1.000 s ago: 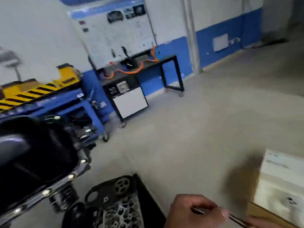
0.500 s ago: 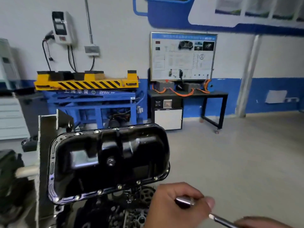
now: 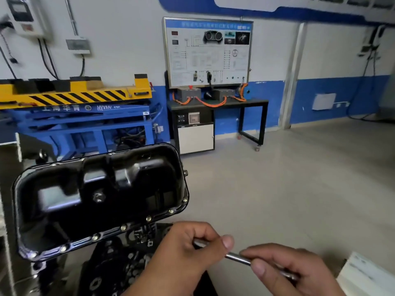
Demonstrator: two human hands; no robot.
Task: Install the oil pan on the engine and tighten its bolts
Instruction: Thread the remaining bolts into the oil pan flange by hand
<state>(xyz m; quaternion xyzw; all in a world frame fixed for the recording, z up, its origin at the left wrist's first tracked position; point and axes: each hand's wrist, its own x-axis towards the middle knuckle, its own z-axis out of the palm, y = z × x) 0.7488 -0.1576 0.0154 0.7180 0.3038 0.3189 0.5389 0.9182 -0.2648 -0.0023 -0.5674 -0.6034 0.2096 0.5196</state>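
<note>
- Head view: the black oil pan (image 3: 96,199) sits on the engine at lower left, its flange ringed with bolts (image 3: 123,227) already in their holes.
- Just right of the pan's near edge, the left hand (image 3: 188,251) has its grip closed round one end of a slim steel tool (image 3: 237,259); the right hand (image 3: 297,272) has its grip clamped on the other end.
- Judged step: readying the tool, tightening not yet begun.
- Next move calls for bringing the tool's end squarely onto a near-edge bolt.
- Open floor (image 3: 277,178) lies to the right; the engine crowds the space below, and a white box (image 3: 367,276) stands near the right hand.
</note>
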